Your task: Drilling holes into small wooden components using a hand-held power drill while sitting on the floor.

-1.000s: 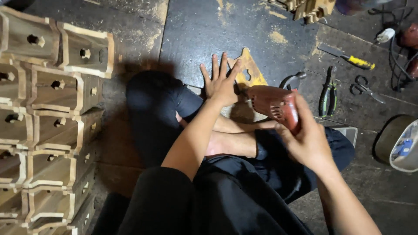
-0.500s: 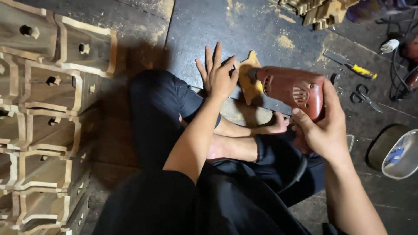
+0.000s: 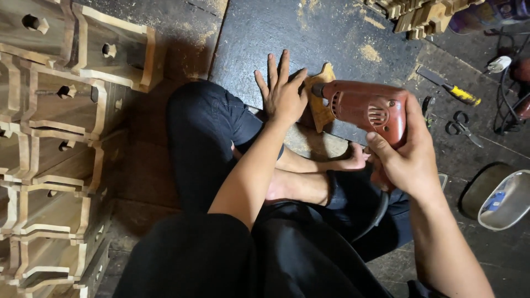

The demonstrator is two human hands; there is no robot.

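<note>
My right hand grips a red electric drill, its nose pointing left at a yellow carved wooden piece on the dark floor. My left hand lies flat with fingers spread, pressing down on that piece just left of the drill's nose. I sit cross-legged in dark trousers, and a bare foot shows below the drill. The drill's cord runs down past my right leg.
Stacked carved wooden blocks with holes fill the left side. More wooden pieces lie at the top. A yellow-handled screwdriver, scissors, cables and a white tray sit to the right. Sawdust dots the floor.
My right hand has lifted the drill and swung it so its nose now points left at the wooden piece. The left hand has stayed pressed on the piece.
</note>
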